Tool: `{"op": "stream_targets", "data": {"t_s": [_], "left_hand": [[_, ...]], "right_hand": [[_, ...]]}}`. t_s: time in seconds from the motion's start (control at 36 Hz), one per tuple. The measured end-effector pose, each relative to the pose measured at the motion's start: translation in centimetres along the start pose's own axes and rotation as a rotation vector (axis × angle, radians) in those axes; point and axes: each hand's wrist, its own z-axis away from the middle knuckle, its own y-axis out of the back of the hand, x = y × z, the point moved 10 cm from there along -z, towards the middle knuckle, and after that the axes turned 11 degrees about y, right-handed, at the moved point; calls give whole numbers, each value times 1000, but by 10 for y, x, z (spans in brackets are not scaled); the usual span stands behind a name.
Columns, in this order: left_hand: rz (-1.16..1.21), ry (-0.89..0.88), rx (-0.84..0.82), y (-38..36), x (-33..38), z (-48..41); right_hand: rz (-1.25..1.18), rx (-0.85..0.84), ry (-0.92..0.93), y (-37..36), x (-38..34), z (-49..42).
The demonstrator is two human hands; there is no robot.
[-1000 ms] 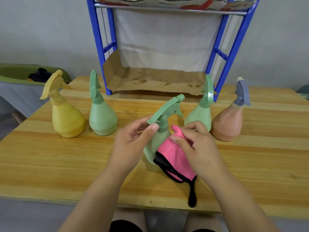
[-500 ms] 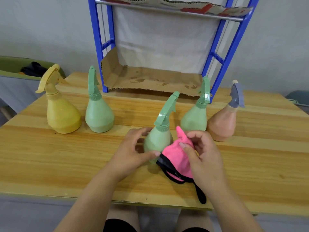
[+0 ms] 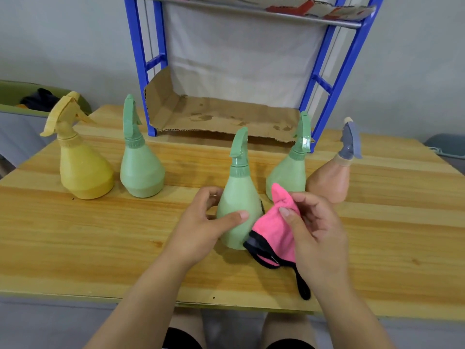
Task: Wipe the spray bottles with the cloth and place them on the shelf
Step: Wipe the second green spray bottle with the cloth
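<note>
On the table, left hand grips a green bottle (upright); right hand pinches the pink cloth.

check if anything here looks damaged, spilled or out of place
The cardboard lining the shelf is stained with dark blotches, and its left side is bent up. The peach bottle has a mismatched grey head. No spill shows.

Plain indoor room, probably a home or utility corner; can't tell which. Wood-plank tabletop pushed against a bare grey wall. Blue metal shelf lined with stained cardboard. Green-rimmed tub holding dark clothes, far left.
</note>
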Motion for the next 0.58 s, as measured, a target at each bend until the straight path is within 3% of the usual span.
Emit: {"op": "stream_targets", "data": {"t_s": [0.28,0.47,0.58], "left_hand": [[88,-57,-67,-14,25,17],[112,-120,-9,-8,36,23],[119,-162,-51,-12,45,27]], "right_hand": [[36,-35,86,-24,-27,-14],[143,-222,128,-50,-23,-7],[72,-188,147,-50,-25,-10]]}}
